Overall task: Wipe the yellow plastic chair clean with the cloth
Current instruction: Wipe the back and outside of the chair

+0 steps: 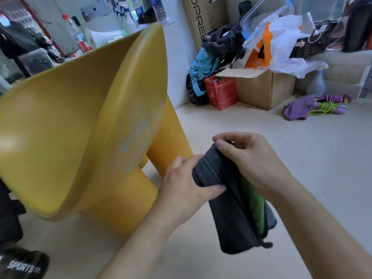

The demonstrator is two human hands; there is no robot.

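Note:
The yellow plastic chair point(80, 121) fills the left half of the view, with pale smudges on its curved backrest edge. A dark grey cloth point(231, 208) with a green layer inside hangs folded to the right of the chair, above the floor and apart from the chair. My left hand point(185, 186) grips the cloth's upper part from the left, thumb across the fabric. My right hand point(247, 160) pinches the cloth's top end from the right, fingers curled over it.
A cardboard box point(263, 87), red paper bag point(221, 92), backpacks and plastic bags pile against the back wall. Purple cloth and green cord point(316, 106) lie on the floor at right. A black object marked SPORTS point(22, 266) sits bottom left. Bottles stand behind the chair.

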